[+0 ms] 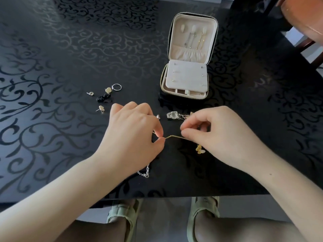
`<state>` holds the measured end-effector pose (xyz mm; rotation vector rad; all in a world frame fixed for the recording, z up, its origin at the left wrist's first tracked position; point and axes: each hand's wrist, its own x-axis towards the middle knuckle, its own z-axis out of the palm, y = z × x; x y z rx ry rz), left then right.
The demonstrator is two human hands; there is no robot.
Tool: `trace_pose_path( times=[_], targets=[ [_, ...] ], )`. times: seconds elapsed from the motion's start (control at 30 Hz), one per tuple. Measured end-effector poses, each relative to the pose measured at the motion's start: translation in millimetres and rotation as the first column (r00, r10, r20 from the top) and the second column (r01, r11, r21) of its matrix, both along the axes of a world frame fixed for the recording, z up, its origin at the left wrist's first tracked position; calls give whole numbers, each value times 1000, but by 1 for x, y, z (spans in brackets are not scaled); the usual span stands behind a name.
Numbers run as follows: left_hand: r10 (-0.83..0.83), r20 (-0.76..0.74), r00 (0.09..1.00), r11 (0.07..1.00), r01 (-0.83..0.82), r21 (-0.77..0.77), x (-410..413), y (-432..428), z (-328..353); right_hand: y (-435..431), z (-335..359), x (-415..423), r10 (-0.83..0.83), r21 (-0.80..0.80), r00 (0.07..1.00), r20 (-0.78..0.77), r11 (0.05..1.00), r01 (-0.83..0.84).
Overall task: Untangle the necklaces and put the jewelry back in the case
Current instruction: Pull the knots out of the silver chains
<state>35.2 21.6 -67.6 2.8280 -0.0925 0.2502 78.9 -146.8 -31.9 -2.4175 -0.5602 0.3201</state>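
Head view: only one camera, all below from it.
Left hand (134,126): your thumb and forefinger are pinched shut on the gold chain (174,137), frame centre.
Right hand (216,130): also pinched on the gold chain, its other end; the stretch between your hands is taut.
Butterfly pendant (200,149): hangs at 5 o'clock from the chain, under your right hand.
Silver chain (145,172): trails out below your left palm at 7 o'clock; can't tell if it's knotted with the gold one.
Silver pendant (173,115): on the table (52,67), 12 o'clock of your hands, fine chain bunched beside it.
Case (188,58): open at 1 o'clock, two chains already hung in the lid.
Loose earrings, ring (116,87): 10 o'clock, well apart from the case.
Risk: pull harder and you probably tighten any knot or snap a link.
Risk: silver chain could drag and sweep pieces off.
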Motion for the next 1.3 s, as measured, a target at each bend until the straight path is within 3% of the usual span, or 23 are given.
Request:
trace_pose_path(
  times=[0.27, 0.47, 0.67, 0.93, 1.17, 1.3],
  targets=[
    [-50, 31, 998, 998, 50, -24, 2, 9, -6, 20, -15, -7, 165, -138, 978, 127, 979, -148],
    [-25, -117, 993, 984, 3, -180, 2, 13, -2, 27, -24, -6, 148, -131, 973, 175, 983, -126],
    [19, -163, 986, 970, -58, -238, 1, 17, 1, 29, -25, -8, 184, -147, 970, 160, 976, -161],
    [27, -216, 976, 908, -114, -404, 0, 17, 4, 28, -17, -8, 132, -48, 987, 96, 991, -128],
    [21, -257, 966, 887, -137, -441, 0, 18, 8, 34, -17, -8, 86, 32, 991, 104, 995, -90],
    [37, -272, 962, 880, -160, -447, -2, 19, 9, 32, -13, -8, 24, 136, 1000, -16, 990, -21]
  ],
)
